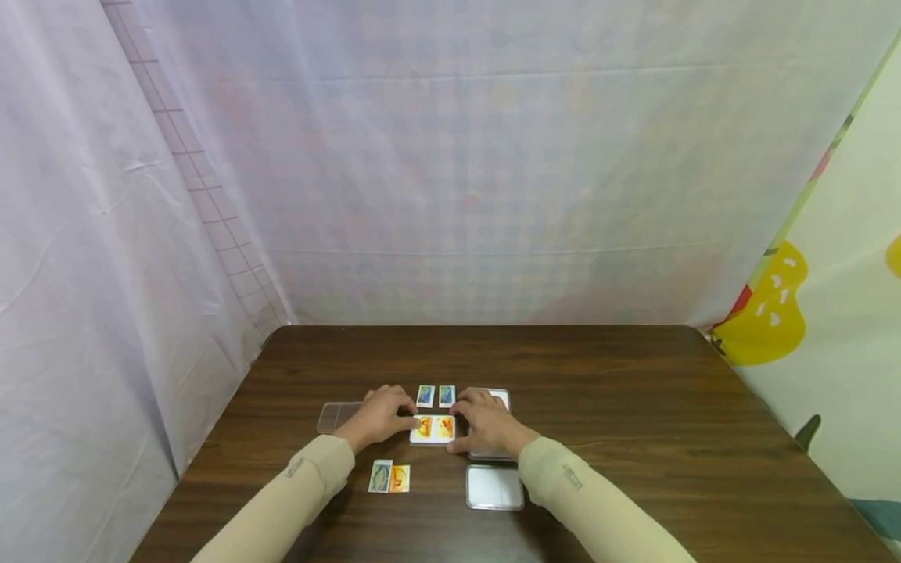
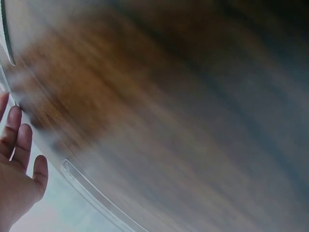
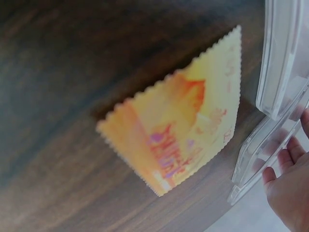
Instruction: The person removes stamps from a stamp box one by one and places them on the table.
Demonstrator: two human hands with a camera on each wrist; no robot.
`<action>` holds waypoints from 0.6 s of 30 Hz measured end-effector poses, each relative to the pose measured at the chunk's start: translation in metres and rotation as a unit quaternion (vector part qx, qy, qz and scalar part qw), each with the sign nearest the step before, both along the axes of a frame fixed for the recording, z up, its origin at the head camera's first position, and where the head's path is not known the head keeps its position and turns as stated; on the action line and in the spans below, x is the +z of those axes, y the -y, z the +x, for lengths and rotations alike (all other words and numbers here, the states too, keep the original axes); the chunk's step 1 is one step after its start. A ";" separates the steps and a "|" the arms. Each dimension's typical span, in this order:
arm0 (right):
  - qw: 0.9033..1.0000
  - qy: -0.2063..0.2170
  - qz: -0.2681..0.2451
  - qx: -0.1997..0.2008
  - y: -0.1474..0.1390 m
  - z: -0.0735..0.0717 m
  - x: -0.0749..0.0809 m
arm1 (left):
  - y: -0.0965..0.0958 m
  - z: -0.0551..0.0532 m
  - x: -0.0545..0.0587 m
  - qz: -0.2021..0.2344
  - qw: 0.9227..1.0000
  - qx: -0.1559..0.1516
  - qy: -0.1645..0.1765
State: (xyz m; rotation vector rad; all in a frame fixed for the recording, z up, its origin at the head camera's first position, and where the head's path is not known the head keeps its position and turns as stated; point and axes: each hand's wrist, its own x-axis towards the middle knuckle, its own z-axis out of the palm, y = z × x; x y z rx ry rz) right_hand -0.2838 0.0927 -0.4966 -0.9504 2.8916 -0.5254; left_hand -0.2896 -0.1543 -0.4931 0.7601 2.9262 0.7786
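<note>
Between both hands lies a flat white case [image 1: 432, 441] with two orange stamps [image 1: 444, 426] side by side on its face. My left hand [image 1: 378, 417] holds its left side, the thumb over the edge by the left stamp. At the right side, my right hand [image 1: 490, 424] grips it with thumb near the lower corner and forefinger near the upper. Just beyond lie two blue stamps [image 1: 425, 396]. In the left wrist view the left hand [image 2: 19, 169] shows loosely bent fingers; the right wrist view shows part of the right hand [image 3: 289, 193].
A clear plastic lid [image 1: 338, 417] lies left of the left hand. White-lined cases [image 1: 501, 397] sit under and beyond the right hand, and another case [image 1: 495, 487] lies nearer. A greenish stamp [image 1: 381, 475] and an orange stamp [image 1: 400, 478] lie in front on the brown table [image 1: 598, 375].
</note>
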 end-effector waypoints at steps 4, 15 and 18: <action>1.000 0.000 0.000 0.001 0.000 0.000 0.001 | -0.001 -0.001 0.000 0.000 1.000 0.002 -0.008; 1.000 0.005 0.004 -0.004 0.001 0.000 0.001 | -0.003 -0.004 -0.001 0.003 1.000 0.014 -0.013; 1.000 0.009 0.006 -0.007 0.000 -0.001 0.001 | -0.003 -0.005 -0.001 0.006 1.000 0.016 -0.010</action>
